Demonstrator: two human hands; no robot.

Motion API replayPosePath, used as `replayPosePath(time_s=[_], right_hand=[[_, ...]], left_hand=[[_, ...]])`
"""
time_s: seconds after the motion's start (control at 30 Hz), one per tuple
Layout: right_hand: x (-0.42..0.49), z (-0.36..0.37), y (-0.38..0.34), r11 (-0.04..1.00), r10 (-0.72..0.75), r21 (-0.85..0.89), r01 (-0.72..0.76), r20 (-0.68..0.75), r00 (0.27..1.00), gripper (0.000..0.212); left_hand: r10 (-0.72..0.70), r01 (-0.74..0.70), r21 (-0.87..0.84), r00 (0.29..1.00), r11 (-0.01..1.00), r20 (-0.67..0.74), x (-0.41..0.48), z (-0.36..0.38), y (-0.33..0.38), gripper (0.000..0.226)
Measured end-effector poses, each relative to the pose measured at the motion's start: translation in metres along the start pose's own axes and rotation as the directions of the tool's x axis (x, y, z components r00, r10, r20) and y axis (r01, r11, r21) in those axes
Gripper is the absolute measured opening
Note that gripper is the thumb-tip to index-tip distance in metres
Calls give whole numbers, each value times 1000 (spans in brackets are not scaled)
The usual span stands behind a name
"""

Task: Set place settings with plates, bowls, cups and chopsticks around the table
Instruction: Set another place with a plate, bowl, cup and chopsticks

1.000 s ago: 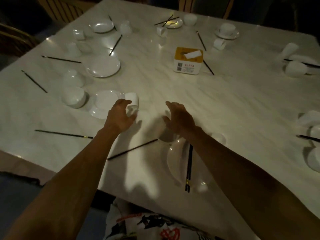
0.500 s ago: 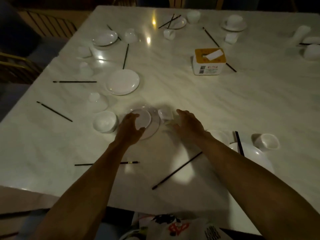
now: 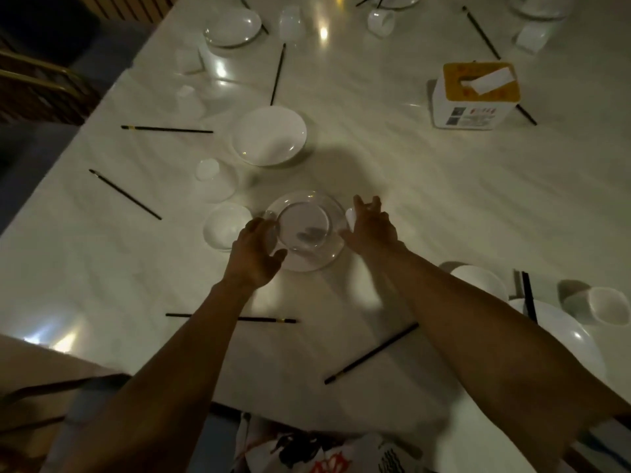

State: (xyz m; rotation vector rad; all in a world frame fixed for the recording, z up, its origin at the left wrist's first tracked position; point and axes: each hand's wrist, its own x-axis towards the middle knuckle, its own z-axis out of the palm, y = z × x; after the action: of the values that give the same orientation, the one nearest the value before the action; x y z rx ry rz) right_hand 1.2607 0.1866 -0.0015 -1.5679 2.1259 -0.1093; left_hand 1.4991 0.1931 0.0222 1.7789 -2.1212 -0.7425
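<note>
Plate (image 3: 307, 261) lay on the surface (image 3: 426, 206) a little in from the near edge, between both hands. A bowl (image 3: 227, 228) sat just beside it on the left, and a cup (image 3: 349, 216) stood at its right rim.

Left hand (image 3: 254, 254) curved against the plate's left rim, thumb over the near edge. Whether it actually pinched the rim: cannot tell. Right hand (image 3: 370, 223) had its fingers straight and loosely spread at the right rim, next to the cup; thumb hidden.

Handling (judgement):
- Plate, bowl and cup were white glazed ware: stiff, brittle, probably slick, and light enough for one hand.
- Best hold on the plate was at the rim, thumb on top and fingers under, or sliding it across the polished stone.
- Chopstick (image 3: 372, 353) was thin and would roll; pinch at mid-length.

Unclear:
- The ring inside the plate was either its own well or a second dish resting on it; blur and glare prevented telling.
- The cup was mostly covered by the right hand, so contact was not determined.
- The far settings were cut off at the top.
- The large plate (image 3: 560, 336) sat partly behind the right forearm.
</note>
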Motion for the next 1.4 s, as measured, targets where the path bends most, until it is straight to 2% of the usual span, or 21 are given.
replayPosePath(time_s=[0.1,0.23,0.3,0.37,0.43,0.5,0.63,0.8,0.9,0.97,1.0,1.03,1.1,1.17,1.2,1.23,1.3,1.4], right_hand=[[5,9,-3,999,46,13,-45,-68,997,64],[-1,11,-5,972,121,220,-78,-189,975,53],[-16,15,-5,896,236,432,-107,-256,938,49],[-36,23,-9,765,389,629,-137,-283,876,46],[-54,35,-12,708,492,683,-179,-295,819,49],[-67,50,-9,664,528,729,-164,-303,793,59],[-77,68,-6,675,560,711,-195,-322,763,93],[-76,70,-3,711,567,675,-197,-384,729,94],[-75,65,-2,670,619,700,-246,-345,705,101],[-77,62,-8,771,589,574,-276,-478,651,109],[-79,58,-16,840,515,484,-245,-569,641,109],[-78,58,-26,890,426,422,-173,-634,645,103],[-72,55,-48,953,193,301,25,-669,718,84],[-60,59,-67,965,43,242,101,-526,850,80],[-54,63,-74,954,70,296,52,-385,920,90],[-47,67,-78,933,135,359,-34,-258,957,104],[-34,76,-78,905,261,382,-188,-148,954,127],[-18,75,-76,909,308,315,-273,-66,949,142]], left_hand=[[61,-58,78,998,995,-36,11,4,-7,60],[187,-188,145,982,971,19,26,4,-21,60],[252,-265,168,963,949,96,33,6,-22,66],[319,-348,208,934,914,162,41,9,-22,71],[354,-402,231,908,886,222,50,12,-22,76],[365,-426,236,893,873,262,59,13,-24,83],[335,-417,246,888,875,315,73,10,-29,93],[305,-391,232,892,890,335,90,0,-40,100],[286,-367,211,899,906,332,101,-5,-45,102],[264,-343,190,900,920,347,109,-7,-44,105],[250,-330,180,899,927,359,114,-8,-43,107],[234,-316,175,898,932,373,119,-8,-41,108],[207,-310,190,882,932,423,129,-8,-35,112],[186,-323,217,855,921,484,139,-7,-29,120],[170,-329,231,838,916,518,144,-6,-27,126],[150,-332,243,817,911,556,149,-4,-24,132],[98,-315,261,788,912,608,155,0,-21,138],[41,-220,239,809,946,586,157,7,-14,131]])
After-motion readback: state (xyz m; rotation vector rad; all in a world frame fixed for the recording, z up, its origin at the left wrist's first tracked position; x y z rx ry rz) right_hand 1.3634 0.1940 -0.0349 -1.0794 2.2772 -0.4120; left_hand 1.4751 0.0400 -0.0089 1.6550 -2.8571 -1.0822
